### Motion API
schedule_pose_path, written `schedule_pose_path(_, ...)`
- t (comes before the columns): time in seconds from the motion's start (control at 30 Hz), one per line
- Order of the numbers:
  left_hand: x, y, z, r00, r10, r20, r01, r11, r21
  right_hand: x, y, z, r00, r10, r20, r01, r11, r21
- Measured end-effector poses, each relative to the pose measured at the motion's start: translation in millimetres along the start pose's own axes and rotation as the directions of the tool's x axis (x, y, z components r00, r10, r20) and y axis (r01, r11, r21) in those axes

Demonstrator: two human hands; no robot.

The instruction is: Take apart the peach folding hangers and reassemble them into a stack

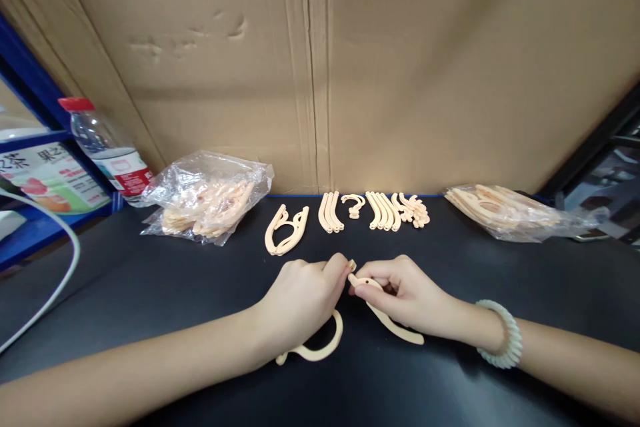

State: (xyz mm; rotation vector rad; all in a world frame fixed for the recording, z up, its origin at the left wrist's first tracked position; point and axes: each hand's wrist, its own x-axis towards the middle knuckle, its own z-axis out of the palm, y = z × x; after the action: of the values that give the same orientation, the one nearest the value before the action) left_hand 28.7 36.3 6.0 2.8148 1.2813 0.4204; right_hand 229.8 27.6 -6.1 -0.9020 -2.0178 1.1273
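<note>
My left hand is closed, its fingertips pinching a beige piece whose small end sticks out. Below this hand shows a rounded beige plastic hanger part; the palm hides whether it is the same piece. Just to the right, my right hand grips a curved beige hanger arm between thumb and fingers. A small hole shows near the arm's upper end, close to the left fingertips. Whether the two held pieces touch is unclear.
Behind my hands lie a folded beige hanger, curved arms in two rows, hooks and small parts. Clear bags of parts lie left and right. A bottle stands left, by a white cable. Cardboard walls the back.
</note>
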Motion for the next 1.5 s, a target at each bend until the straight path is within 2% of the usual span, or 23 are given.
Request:
schedule_pose_path(0.07, 3, -1, -0.9, 0.996, -0.086, -0.004, 0.085, 0.987, -0.139, 2, 1, -2, 0.993, 0.109, 0.047, -0.116, 0.977, 0.179)
schedule_pose_path(0.13, 6, -3, -2.4, 0.983, -0.184, 0.012, 0.178, 0.93, -0.323, 6, 3, -7, 0.978, 0.194, 0.081, -0.21, 0.916, 0.343)
schedule_pose_path(0.17, 8, -5, -2.8, 0.971, -0.237, 0.04, 0.231, 0.875, -0.426, 9, 4, -12, 0.974, 0.212, 0.081, -0.226, 0.889, 0.399)
schedule_pose_path(0.23, 13, -9, -2.3, 0.931, -0.338, 0.137, 0.348, 0.71, -0.613, 15, 3, -28, 0.981, 0.192, 0.009, -0.177, 0.884, 0.432)
schedule_pose_path(0.3, 17, -14, -0.3, 0.886, -0.396, 0.241, 0.434, 0.529, -0.729, 21, 1, -51, 0.984, 0.104, -0.142, -0.051, 0.94, 0.336)
schedule_pose_path(0.33, 18, -16, 0.9, 0.873, -0.408, 0.268, 0.452, 0.466, -0.761, 23, -1, -65, 0.971, 0.038, -0.238, 0.022, 0.968, 0.248)
schedule_pose_path(0.37, 19, -17, 2.0, 0.863, -0.42, 0.28, 0.459, 0.421, -0.782, 25, -1, -79, 0.943, -0.022, -0.332, 0.079, 0.984, 0.157)
schedule_pose_path(0.43, 19, -17, 3.3, 0.857, -0.438, 0.273, 0.45, 0.376, -0.81, 24, 3, -106, 0.857, -0.122, -0.502, 0.144, 0.989, 0.007)
schedule_pose_path(0.5, 18, -15, 3.3, 0.861, -0.444, 0.249, 0.426, 0.363, -0.829, 21, 16, -128, 0.764, -0.213, -0.609, 0.155, 0.977, -0.147)
schedule_pose_path(0.57, 17, -12, 2.4, 0.864, -0.449, 0.226, 0.406, 0.358, -0.841, 17, 35, -143, 0.736, -0.262, -0.624, 0.116, 0.957, -0.266)
schedule_pose_path(0.6, 16, -12, 1.8, 0.863, -0.454, 0.221, 0.404, 0.357, -0.842, 14, 45, -147, 0.745, -0.304, -0.594, 0.093, 0.929, -0.359)
schedule_pose_path(0.67, 15, -11, 0.8, 0.859, -0.465, 0.213, 0.402, 0.356, -0.843, 11, 61, -150, 0.773, -0.403, -0.491, 0.056, 0.813, -0.58)
schedule_pose_path(0.73, 15, -11, -0.2, 0.861, -0.468, 0.198, 0.391, 0.361, -0.847, 10, 70, -148, 0.814, -0.458, -0.356, 0.056, 0.674, -0.737)
schedule_pose_path(0.83, 14, -10, -1.1, 0.861, -0.482, 0.161, 0.368, 0.372, -0.852, 11, 72, -143, 0.886, -0.426, -0.184, 0.093, 0.551, -0.829)
schedule_pose_path(0.93, 15, -10, -0.7, 0.845, -0.517, 0.134, 0.354, 0.355, -0.865, 12, 70, -139, 0.916, -0.375, -0.141, 0.064, 0.485, -0.872)
schedule_pose_path(1.0, 15, -11, 0.2, 0.834, -0.538, 0.121, 0.334, 0.318, -0.887, 13, 67, -134, 0.911, -0.377, -0.169, 0.036, 0.479, -0.877)
schedule_pose_path(1.07, 14, -11, 1.0, 0.826, -0.555, 0.097, 0.299, 0.286, -0.91, 14, 60, -122, 0.893, -0.396, -0.215, 0.033, 0.533, -0.845)
schedule_pose_path(1.17, 13, -11, 1.0, 0.824, -0.565, 0.044, 0.235, 0.27, -0.934, 13, 37, -84, 0.836, -0.467, -0.29, 0.1, 0.648, -0.755)
schedule_pose_path(1.23, 12, -10, 0.9, 0.836, -0.549, 0.02, 0.199, 0.269, -0.942, 8, 17, -50, 0.83, -0.53, -0.174, 0.248, 0.63, -0.736)
schedule_pose_path(1.3, 11, -10, 1.2, 0.853, -0.522, -0.01, 0.158, 0.276, -0.948, 1, -1, -19, 0.822, -0.568, 0.038, 0.429, 0.574, -0.697)
schedule_pose_path(1.37, 9, -10, 1.9, 0.865, -0.5, -0.033, 0.12, 0.271, -0.955, -5, -13, 3, 0.797, -0.564, 0.216, 0.547, 0.521, -0.656)
schedule_pose_path(1.43, 8, -11, 2.6, 0.867, -0.496, -0.05, 0.09, 0.253, -0.963, -8, -17, 12, 0.792, -0.54, 0.286, 0.577, 0.508, -0.64)
schedule_pose_path(1.5, 8, -11, 2.8, 0.858, -0.509, -0.071, 0.068, 0.249, -0.966, -8, -14, 13, 0.817, -0.525, 0.241, 0.539, 0.543, -0.644)
